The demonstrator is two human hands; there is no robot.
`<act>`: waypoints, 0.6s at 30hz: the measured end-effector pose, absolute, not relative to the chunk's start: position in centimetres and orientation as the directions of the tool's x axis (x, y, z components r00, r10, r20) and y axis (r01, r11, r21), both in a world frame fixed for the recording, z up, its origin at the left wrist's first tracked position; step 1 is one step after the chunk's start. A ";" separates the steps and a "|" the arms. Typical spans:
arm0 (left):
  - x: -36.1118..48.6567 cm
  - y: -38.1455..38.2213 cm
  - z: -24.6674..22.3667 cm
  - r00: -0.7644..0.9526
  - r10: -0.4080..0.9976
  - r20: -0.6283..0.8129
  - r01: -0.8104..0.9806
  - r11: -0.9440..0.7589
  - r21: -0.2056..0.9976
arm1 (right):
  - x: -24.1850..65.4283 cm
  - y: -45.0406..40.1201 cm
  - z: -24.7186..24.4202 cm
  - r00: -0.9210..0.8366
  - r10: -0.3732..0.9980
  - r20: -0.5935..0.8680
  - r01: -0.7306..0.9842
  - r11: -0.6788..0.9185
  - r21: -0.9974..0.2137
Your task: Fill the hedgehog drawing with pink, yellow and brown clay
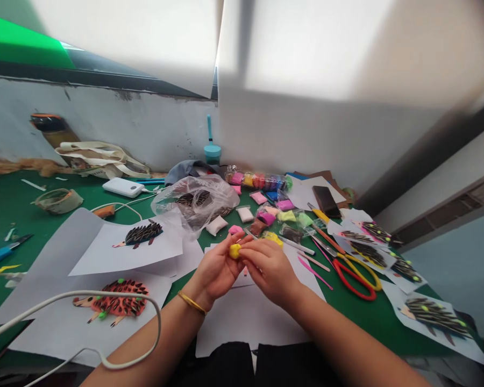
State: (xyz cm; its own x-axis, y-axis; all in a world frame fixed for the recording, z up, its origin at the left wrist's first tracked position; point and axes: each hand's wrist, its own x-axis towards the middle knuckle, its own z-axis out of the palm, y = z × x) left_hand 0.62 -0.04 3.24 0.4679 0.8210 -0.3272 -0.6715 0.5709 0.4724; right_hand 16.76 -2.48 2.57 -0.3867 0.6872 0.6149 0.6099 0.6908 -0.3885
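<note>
The left hand point(220, 271) and right hand point(269, 267) close around yellow clay point(234, 251), above white paper point(250, 317). Bare green tabletop point(347, 322) lies right of the paper, between its edge and the hedgehog pictures point(435, 317).

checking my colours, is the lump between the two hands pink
No, the lump between the left hand and the right hand is yellow.

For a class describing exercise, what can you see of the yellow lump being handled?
The lump is bright yellow, unevenly rounded, seemingly soft modelling clay, with no separate parts showing. It is held above the paper, between the left hand and the fingertips of the right hand, which partly hide it.
</note>
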 end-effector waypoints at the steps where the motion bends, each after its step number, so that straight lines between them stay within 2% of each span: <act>1: 0.9 -0.3 3.0 0.441 0.830 -0.340 -0.683 0.557 0.474 | 16.5 -2.8 2.7 -0.406 0.677 0.614 0.615 0.699 -0.364; 4: 2.0 -1.8 2.7 0.411 0.852 -0.325 -0.694 0.524 0.494 | 16.2 -3.1 3.3 -0.379 0.673 0.635 0.667 0.674 -0.317; 7: 2.9 -3.0 3.4 0.458 0.847 -0.271 -0.671 0.529 0.519 | 16.1 -2.7 3.7 -0.376 0.653 0.658 0.669 0.683 -0.295; 10: 2.6 -2.8 4.5 0.557 0.794 -0.244 -0.658 0.601 0.453 | 15.5 -3.0 3.5 -0.489 0.616 0.618 0.626 0.741 -0.243; 12: 2.2 -2.2 4.9 0.550 0.811 -0.200 -0.694 0.577 0.430 | 14.8 -3.7 3.4 -0.573 0.585 0.575 0.579 0.785 -0.220; 16: 3.2 -2.9 4.7 0.414 0.896 -0.159 -0.716 0.429 0.551 | 13.9 -4.4 3.9 -0.643 0.502 0.578 0.455 0.858 -0.239; 18: 4.1 -3.7 4.7 0.451 0.877 -0.164 -0.682 0.457 0.571 | 14.3 -3.5 4.2 -0.586 0.524 0.617 0.477 0.840 -0.260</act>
